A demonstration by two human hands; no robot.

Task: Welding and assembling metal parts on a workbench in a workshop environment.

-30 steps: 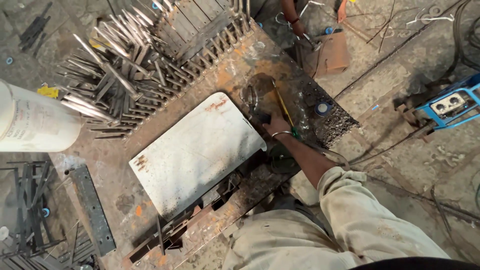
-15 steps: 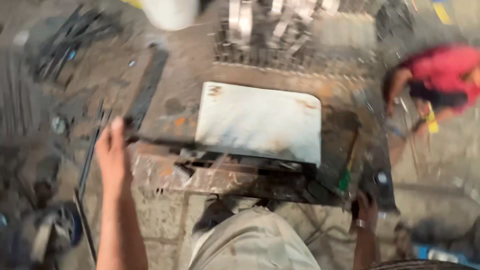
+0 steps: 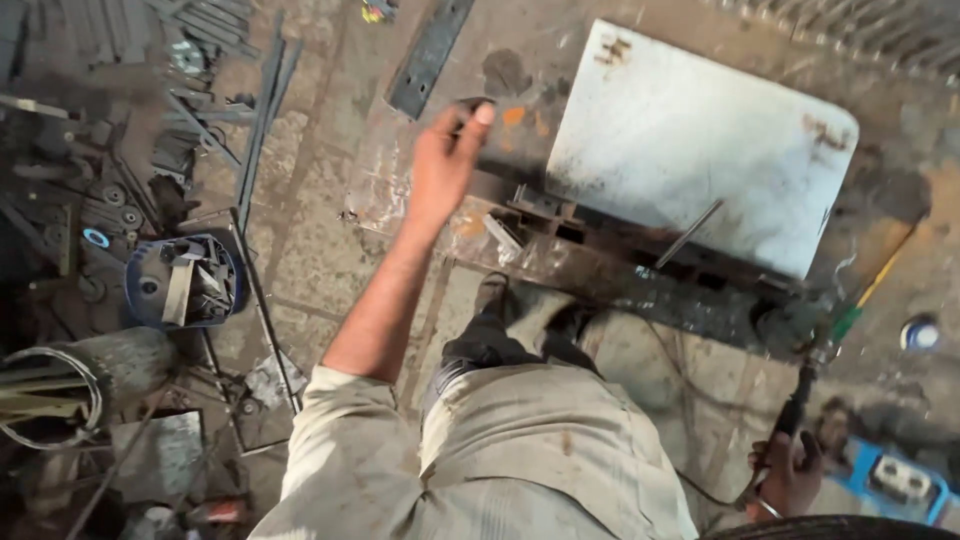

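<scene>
My left hand (image 3: 442, 165) reaches out over the left end of the rusty workbench (image 3: 400, 190), its thumb and fingers pinched on a small dark round piece (image 3: 468, 104). A white metal sheet (image 3: 700, 130) with rust spots lies on the bench just right of that hand. Low at the right, by my leg, my right hand (image 3: 790, 478) grips the dark handle of a corded tool (image 3: 803, 395). The tool's green and yellow front end (image 3: 870, 285) points up toward the bench's right end.
A flat dark steel bar (image 3: 430, 55) lies on the bench's far left. A thin rod (image 3: 690, 233) rests at the sheet's near edge. On the floor are a blue container of scrap (image 3: 180, 282), loose bars and metal parts (image 3: 90, 150), and a blue socket box (image 3: 900, 482).
The view has swung left and closer. My left hand has risen from the bench's left edge onto its top. My right hand has dropped from the bench to my side with the tool.
</scene>
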